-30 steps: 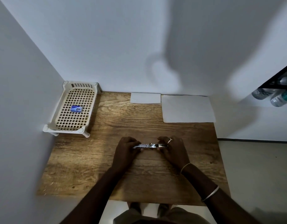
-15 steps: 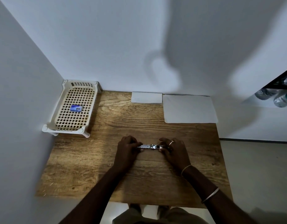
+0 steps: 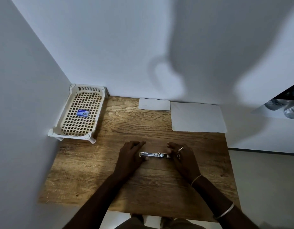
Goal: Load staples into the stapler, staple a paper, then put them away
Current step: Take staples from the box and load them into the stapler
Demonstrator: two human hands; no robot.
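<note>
Long, narrow, bright metal stapler [image 3: 155, 154] lies flat across the middle of the brown wood-grain table [image 3: 96, 179], opened out so the shiny staple channel faces up.

Left hand [image 3: 130, 156] rests at the stapler's left end, fingers loosely spread, thumb tip touching the near edge; not clamped on it. Right hand [image 3: 181, 156], ring on one finger, covers the right end; fingers curl over it, but a true grip cannot be told from here. Hands sit apart, one at each end.

Small blue staple box [image 3: 83, 112] sits in the cream plastic lattice tray [image 3: 100, 91] at the far left corner, well apart from the hands. Large white paper sheet [image 3: 198, 117] and small white card [image 3: 154, 104] lie along the far edge.

Handling judgement: the stapler looks rigid and fairly light, smooth metal likely slick, hinge free to flop. Best held by the long side walls near the hinge, clear of the open channel. Staple strips will probably be brittle; pinch by the sides.
</note>
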